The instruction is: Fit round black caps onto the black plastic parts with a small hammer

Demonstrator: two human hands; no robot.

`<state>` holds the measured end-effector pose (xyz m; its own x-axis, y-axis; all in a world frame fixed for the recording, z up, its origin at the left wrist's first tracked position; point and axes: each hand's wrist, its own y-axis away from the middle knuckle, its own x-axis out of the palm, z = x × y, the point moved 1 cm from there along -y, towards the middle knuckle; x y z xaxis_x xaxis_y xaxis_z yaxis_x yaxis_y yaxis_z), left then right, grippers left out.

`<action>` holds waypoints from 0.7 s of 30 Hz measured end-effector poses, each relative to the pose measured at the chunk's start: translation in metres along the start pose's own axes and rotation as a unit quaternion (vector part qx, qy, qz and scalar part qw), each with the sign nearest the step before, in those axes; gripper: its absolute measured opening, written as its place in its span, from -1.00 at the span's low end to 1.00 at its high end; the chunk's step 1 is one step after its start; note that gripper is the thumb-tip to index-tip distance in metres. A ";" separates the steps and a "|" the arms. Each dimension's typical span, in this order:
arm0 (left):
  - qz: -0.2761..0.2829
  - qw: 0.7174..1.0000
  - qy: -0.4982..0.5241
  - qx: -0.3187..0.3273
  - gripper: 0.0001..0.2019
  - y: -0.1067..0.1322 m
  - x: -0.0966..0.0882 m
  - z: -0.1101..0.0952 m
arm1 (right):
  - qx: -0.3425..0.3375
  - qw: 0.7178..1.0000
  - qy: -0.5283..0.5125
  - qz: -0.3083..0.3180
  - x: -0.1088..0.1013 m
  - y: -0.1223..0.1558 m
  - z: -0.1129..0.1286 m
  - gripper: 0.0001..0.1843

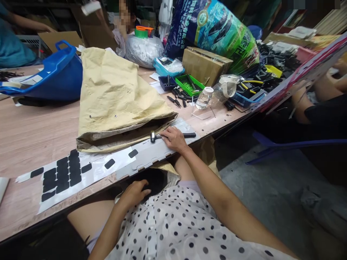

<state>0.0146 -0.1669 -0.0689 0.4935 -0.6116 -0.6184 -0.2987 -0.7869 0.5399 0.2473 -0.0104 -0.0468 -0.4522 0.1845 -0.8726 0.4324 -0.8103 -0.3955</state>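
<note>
A small hammer (189,135) with a dark handle lies along the table's front edge. My right hand (175,139) is over it, its fingers closed around the neck just behind the metal head. Under it is a pale flat cardboard strip (151,153). Down at my lap, my left hand (134,195) rests at the mouth of a sack, fingers loosely apart with nothing visible in them. To the left, black rounded pads (62,175) sit in rows on white sheets (94,173), with several lying singly. A large tan paper sack (114,90) lies on the table, its mouth facing me.
A blue tub (65,72) stands at the left. Farther back are a green tray (189,85), a cardboard box (203,65), a lidded jar (204,97) and a big printed sack (217,32). Other people sit across and at the right, near a purple stool (271,144).
</note>
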 end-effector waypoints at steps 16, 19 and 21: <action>-0.398 0.796 0.450 0.077 -0.69 -0.137 -0.208 -0.057 | -0.001 1.000 0.002 -0.002 -0.001 0.001 0.003 -0.76; -0.427 0.778 0.445 0.120 -0.83 -0.152 -0.227 -0.054 | 0.003 1.000 0.001 0.004 -0.002 0.001 0.003 -0.78; -0.436 0.787 0.420 0.118 -0.82 -0.154 -0.227 -0.051 | 0.003 1.000 0.002 0.008 -0.002 0.001 0.003 -0.78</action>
<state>-0.0097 0.0974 0.0169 0.9311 0.3619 -0.0459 0.3589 -0.9313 -0.0629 0.2463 -0.0135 -0.0443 -0.4424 0.1734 -0.8799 0.4352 -0.8163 -0.3797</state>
